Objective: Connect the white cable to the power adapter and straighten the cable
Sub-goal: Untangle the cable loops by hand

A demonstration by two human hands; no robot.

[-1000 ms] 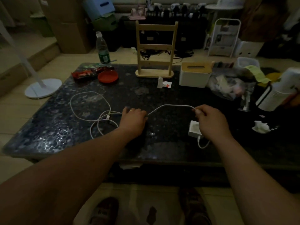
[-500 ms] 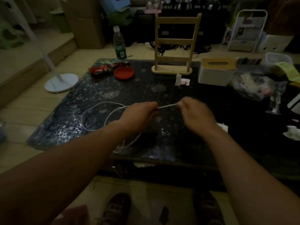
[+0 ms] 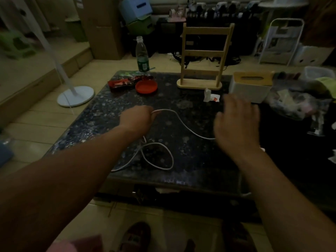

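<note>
Thin white cable (image 3: 183, 124) lies on the dark speckled stone table (image 3: 190, 171), arcing across the middle from my left hand (image 3: 137, 120) down toward my right hand (image 3: 236, 124). A second stretch drops from under my left wrist and forms a loose loop near the table's front edge, its tail trailing toward the front-left. My left hand is closed around the cable's high end. My right hand is blurred, fingers spread wide above the surface; whether it touches the cable I cannot tell. White power adapter: hidden or too dim to pick out. Along the far edge: round red plastic lid (image 3: 146, 86), pale wooden ladder-shaped rack (image 3: 201, 57), white tissue box with wooden top (image 3: 250, 88).
</note>
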